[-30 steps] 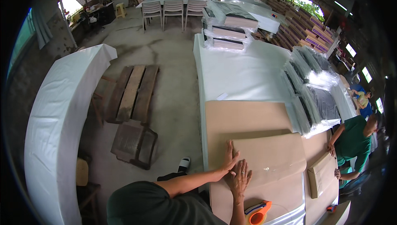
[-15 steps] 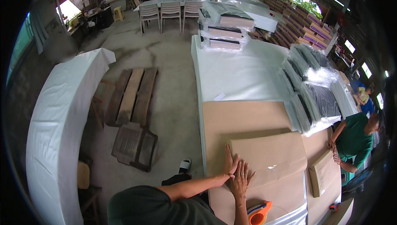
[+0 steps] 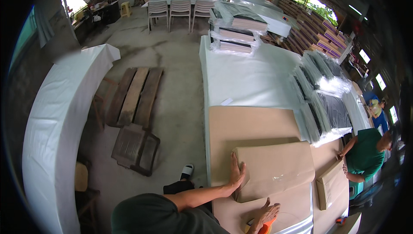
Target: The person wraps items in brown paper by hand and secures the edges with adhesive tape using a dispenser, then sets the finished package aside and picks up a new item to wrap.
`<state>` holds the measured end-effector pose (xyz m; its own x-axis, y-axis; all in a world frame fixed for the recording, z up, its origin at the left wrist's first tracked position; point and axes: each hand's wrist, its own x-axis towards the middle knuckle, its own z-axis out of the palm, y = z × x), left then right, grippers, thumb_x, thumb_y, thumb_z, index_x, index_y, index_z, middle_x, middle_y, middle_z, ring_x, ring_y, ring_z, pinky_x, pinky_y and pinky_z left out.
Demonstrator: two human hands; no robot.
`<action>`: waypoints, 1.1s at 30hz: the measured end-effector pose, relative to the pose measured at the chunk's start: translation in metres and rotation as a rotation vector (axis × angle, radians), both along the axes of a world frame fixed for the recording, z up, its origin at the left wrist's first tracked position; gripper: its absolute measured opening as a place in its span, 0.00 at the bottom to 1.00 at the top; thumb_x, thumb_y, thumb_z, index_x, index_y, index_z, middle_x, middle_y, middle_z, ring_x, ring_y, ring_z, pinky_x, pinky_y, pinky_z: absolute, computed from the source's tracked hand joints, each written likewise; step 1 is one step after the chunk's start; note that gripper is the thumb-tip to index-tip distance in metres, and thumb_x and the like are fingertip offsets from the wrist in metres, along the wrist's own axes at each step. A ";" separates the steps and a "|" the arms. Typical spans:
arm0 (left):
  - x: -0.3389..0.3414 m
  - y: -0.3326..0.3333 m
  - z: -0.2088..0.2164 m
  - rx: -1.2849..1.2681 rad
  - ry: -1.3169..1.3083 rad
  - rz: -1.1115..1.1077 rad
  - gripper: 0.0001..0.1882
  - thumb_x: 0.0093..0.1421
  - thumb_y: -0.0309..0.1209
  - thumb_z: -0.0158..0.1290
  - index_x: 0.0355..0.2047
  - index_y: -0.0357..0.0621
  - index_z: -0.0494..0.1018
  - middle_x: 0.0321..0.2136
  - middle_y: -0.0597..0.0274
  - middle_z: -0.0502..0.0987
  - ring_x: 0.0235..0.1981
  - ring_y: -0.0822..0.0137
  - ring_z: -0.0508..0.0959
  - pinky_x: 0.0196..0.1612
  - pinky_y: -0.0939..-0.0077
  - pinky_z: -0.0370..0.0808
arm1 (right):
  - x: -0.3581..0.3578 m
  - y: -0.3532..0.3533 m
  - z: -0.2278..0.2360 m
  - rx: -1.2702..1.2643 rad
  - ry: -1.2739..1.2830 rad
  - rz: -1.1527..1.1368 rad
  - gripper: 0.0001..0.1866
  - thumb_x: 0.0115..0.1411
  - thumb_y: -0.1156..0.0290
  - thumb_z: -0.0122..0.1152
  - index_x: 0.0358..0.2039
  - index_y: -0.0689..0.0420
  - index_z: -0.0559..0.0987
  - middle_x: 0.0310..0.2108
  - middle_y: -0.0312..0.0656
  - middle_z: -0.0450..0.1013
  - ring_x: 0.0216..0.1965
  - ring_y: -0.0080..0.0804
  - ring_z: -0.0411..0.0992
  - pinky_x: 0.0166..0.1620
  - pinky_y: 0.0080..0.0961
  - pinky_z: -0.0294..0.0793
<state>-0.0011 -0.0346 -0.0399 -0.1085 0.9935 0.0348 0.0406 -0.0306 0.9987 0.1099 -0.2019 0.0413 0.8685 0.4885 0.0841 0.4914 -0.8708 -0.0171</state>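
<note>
A long parcel wrapped in brown kraft paper [image 3: 275, 169] lies on a larger flat brown sheet [image 3: 254, 122], with a shiny strip of clear tape on its near face. My left hand [image 3: 235, 173] rests open against the parcel's left end, fingers stretched along the folded paper. Nearer to me, my right hand [image 3: 266, 212] is open, fingers extended, just above an orange tape dispenser [image 3: 268, 226]. My hand partly covers that dispenser, and I see no grip on it.
Plastic-wrapped dark cushions [image 3: 329, 100] are stacked right of the sheet. At the right, a co-worker in a green shirt [image 3: 365, 152] handles a smaller brown parcel [image 3: 331, 184]. Left of the table stand a wooden slatted bench [image 3: 137, 96] and a brown plastic stool [image 3: 135, 150].
My hands have separated: the left now lies flat on the parcel's end, while the right has come off the parcel and moved down toward me, over the tape dispenser.
</note>
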 end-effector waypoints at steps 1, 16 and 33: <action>-0.001 0.000 -0.002 -0.016 0.047 0.002 0.41 0.64 0.38 0.47 0.67 0.34 0.38 0.68 0.40 0.39 0.69 0.47 0.40 0.69 0.60 0.42 | 0.000 0.000 -0.002 -0.001 0.004 0.015 0.28 0.60 0.47 0.55 0.50 0.58 0.68 0.41 0.50 0.73 0.47 0.44 0.70 0.45 0.45 0.67; 0.008 -0.009 0.006 -0.029 0.003 0.007 0.39 0.65 0.41 0.44 0.67 0.34 0.38 0.68 0.42 0.40 0.70 0.50 0.41 0.70 0.63 0.41 | 0.056 -0.058 -0.077 -0.068 -0.318 -0.057 0.32 0.52 0.45 0.63 0.44 0.61 0.71 0.42 0.48 0.72 0.46 0.43 0.71 0.46 0.41 0.69; 0.001 -0.006 0.020 -0.090 0.079 -0.088 0.37 0.68 0.40 0.37 0.66 0.28 0.34 0.68 0.38 0.35 0.70 0.51 0.38 0.70 0.63 0.37 | 0.008 -0.065 -0.019 0.179 -0.001 -0.339 0.31 0.51 0.50 0.67 0.43 0.61 0.65 0.42 0.51 0.70 0.48 0.54 0.69 0.46 0.46 0.71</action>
<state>-0.0001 -0.0402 -0.0203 -0.0210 0.9985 -0.0501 0.1200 0.0522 0.9914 0.1181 -0.2673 0.0223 0.9781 0.1510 0.1434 0.1762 -0.9672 -0.1832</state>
